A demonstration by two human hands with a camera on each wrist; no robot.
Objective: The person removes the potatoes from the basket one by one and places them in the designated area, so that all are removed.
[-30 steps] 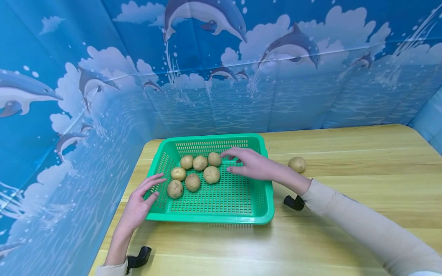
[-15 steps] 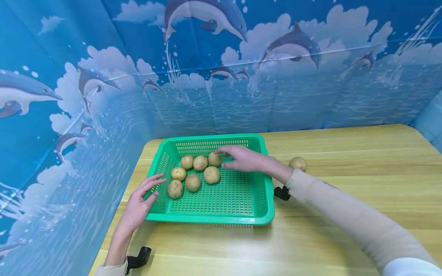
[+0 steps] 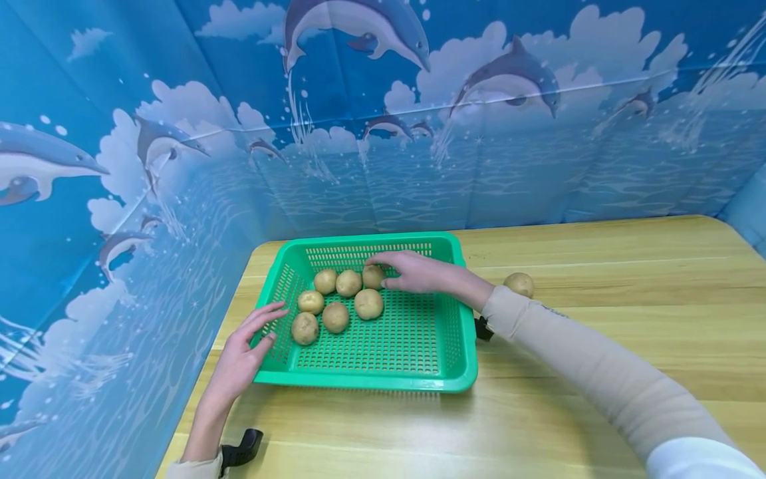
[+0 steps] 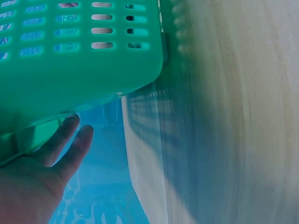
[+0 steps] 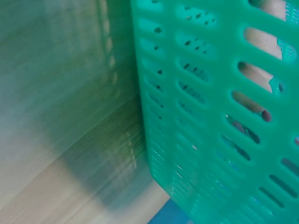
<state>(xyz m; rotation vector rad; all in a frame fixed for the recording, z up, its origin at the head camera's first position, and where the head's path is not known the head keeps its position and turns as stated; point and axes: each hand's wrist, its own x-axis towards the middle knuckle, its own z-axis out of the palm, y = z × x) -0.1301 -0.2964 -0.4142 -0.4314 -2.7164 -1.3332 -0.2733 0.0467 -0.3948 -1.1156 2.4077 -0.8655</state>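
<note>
Inside a green plastic basket (image 3: 383,382) sit several round potatoes (image 3: 336,317). My right hand (image 3: 415,271) reaches over the basket's right side, thumb and fingers curled round the potato at the back right (image 3: 374,277), which they partly cover. Seen from the right wrist, the perforated basket wall (image 5: 187,121) hides most of that hand. At the basket's front left corner is my left hand (image 3: 239,359), its fingers extended at the left rim and holding nothing. In the left wrist view, two fingers of the left hand (image 4: 35,179) stretch out beside the basket wall (image 4: 84,70).
One more potato (image 3: 519,285) lies on the wooden table (image 3: 628,286) right of the basket, near the right forearm. A blue dolphin-print curtain (image 3: 383,179) hangs behind the table and along its left side.
My right hand has moved left and slightly back to the back-right potato, and its fingers have come round it. The left hand stays in place, as do the potatoes.
</note>
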